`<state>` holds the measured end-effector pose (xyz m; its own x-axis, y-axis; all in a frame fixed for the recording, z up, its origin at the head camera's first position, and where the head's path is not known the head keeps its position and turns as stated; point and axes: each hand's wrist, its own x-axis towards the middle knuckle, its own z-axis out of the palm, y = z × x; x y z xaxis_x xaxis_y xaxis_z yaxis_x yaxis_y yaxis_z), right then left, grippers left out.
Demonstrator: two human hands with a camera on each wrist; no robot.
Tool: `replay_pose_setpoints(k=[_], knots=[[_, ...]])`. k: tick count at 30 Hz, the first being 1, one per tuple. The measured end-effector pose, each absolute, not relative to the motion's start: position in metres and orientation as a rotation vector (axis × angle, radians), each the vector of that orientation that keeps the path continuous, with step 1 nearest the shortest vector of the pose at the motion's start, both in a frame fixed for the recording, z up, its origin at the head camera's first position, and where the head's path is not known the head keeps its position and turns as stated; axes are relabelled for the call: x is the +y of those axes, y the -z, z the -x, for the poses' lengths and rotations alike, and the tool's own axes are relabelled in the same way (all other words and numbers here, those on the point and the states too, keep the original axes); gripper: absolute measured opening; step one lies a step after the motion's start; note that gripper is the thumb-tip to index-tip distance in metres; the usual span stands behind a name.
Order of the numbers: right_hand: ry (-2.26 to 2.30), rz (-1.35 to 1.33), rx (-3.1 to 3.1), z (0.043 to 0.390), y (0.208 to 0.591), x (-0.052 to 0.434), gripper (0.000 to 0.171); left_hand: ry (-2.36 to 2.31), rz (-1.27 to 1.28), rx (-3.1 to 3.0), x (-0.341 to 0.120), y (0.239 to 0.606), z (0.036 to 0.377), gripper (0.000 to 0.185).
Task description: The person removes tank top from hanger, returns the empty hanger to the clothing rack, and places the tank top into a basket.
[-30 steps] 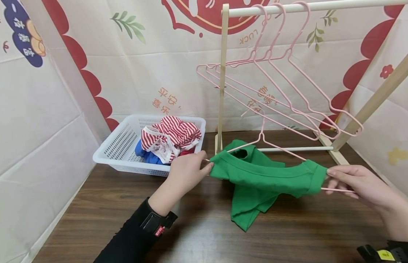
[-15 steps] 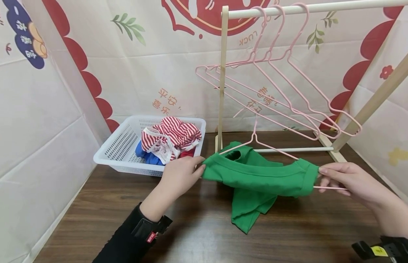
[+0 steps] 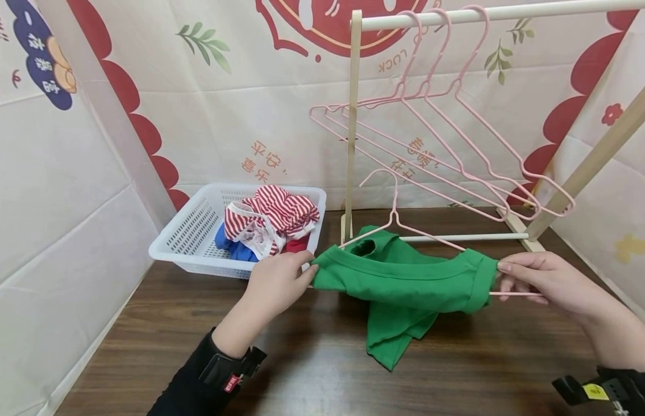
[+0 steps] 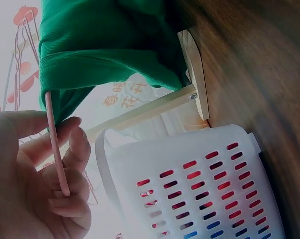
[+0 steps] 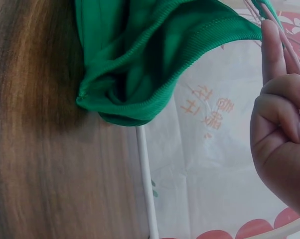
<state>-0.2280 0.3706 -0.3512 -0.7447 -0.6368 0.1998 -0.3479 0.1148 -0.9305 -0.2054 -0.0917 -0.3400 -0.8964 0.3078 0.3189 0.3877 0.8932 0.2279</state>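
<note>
A green garment (image 3: 405,280) with a stitched band along its front edge is spread over a pink hanger (image 3: 395,202), and its lower part drapes to the table. The hanger's hook stands up behind the band, and its wire sticks out at both sides. My left hand (image 3: 276,282) pinches the garment's left edge. In the left wrist view, the hanger's end (image 4: 55,144) runs across the curled fingers. At the opposite edge, my right hand (image 3: 543,280) pinches the green fabric, with the wire beside its fingers. The fabric hides the hanger's middle.
A white basket (image 3: 184,237) at the left holds red-striped, blue and red cloths. Behind the garment stands a wooden rack (image 3: 351,121) with several pink hangers (image 3: 459,167) on its white rod (image 3: 540,8). Its low crossbar (image 3: 473,237) lies close behind the garment.
Both hands have moved to the left with the hanger and the garment's upper part. More of the hanger's hook now shows. The basket and rack have stayed put.
</note>
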Motion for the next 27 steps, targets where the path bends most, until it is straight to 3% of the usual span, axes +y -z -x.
replay_pose_setpoints(k=[12,24,27], knots=[[1.537,0.983,2.571,0.217,0.339,0.36,0.029,0.425,0.522,-2.733,-0.099,0.339,0.208,0.013],[1.648,0.685,2.955,0.204,0.326,0.338,0.021,0.392,0.584,-2.469,-0.105,0.337,0.209,0.009],[1.543,0.745,3.175,0.2,0.324,0.329,0.024,0.382,0.594,-2.396,-0.106,0.337,0.209,0.009]])
